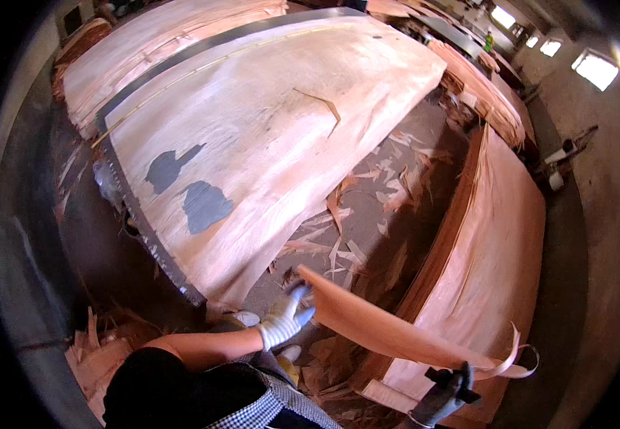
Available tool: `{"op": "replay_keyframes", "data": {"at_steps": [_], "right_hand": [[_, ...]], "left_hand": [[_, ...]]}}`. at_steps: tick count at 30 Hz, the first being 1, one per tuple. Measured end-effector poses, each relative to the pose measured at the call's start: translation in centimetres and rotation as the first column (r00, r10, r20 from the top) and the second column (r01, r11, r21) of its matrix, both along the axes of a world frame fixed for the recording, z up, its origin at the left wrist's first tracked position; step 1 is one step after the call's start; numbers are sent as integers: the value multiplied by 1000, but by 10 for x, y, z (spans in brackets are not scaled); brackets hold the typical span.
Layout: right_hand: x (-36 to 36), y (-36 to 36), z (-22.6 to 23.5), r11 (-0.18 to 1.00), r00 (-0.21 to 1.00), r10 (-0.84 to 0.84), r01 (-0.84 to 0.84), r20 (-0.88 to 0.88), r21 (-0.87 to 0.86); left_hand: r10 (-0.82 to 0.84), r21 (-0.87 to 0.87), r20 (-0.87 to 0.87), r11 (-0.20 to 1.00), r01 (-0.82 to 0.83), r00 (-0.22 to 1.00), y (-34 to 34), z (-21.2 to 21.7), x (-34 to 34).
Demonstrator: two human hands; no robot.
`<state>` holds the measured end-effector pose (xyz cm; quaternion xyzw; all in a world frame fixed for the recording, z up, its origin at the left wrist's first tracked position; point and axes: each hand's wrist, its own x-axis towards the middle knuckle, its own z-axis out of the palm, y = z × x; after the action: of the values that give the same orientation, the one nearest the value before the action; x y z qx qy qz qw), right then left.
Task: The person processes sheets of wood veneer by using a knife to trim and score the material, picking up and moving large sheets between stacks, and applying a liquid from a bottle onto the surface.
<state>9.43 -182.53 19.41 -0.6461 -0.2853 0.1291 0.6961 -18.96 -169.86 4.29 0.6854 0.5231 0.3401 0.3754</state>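
My left hand (287, 314), in a white glove with blue-grey fingers, grips the near left end of a long, narrow piece of wood veneer (374, 322). The veneer slants down to the right, slightly curved, with a thin curled strip (514, 350) at its far right end. My right hand (439, 406), in a grey glove, is closed around a black tool (467, 395) of a kind I cannot make out, just below the veneer's right end. Beneath that end lies a stack of veneer sheets (499, 236).
A large table on the left bears a broad veneer sheet (274, 143) with two grey patches (206, 207) and a loose sliver (333, 111). A yellow measuring tape (203, 68) runs along its far side. Scraps (389, 186) litter the floor between table and stack. More veneer piles (160, 43) stand behind.
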Motion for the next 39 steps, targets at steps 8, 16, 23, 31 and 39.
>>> {"op": "replay_keyframes", "data": {"at_steps": [8,16,23,31,39], "right_hand": [[76,53,31,929,930,351,-331,-107,165],[81,201,12,820,821,571,-571,12,39],[108,378,6,657,671,729,-741,-135,-141],[-41,495,46,469,461,883,-869,-87,155],[-75,562,-19,10,121,961,-913,-248,-408]], "left_hand": [[-127,-175,669,931,321,732,48,26,3],[-33,-35,563,997,64,826,108,63,-45],[152,-274,503,962,-10,851,173,98,-97],[319,-100,669,933,-345,671,209,151,-178],[766,-225,156,642,-733,623,220,-7,-219]]}}
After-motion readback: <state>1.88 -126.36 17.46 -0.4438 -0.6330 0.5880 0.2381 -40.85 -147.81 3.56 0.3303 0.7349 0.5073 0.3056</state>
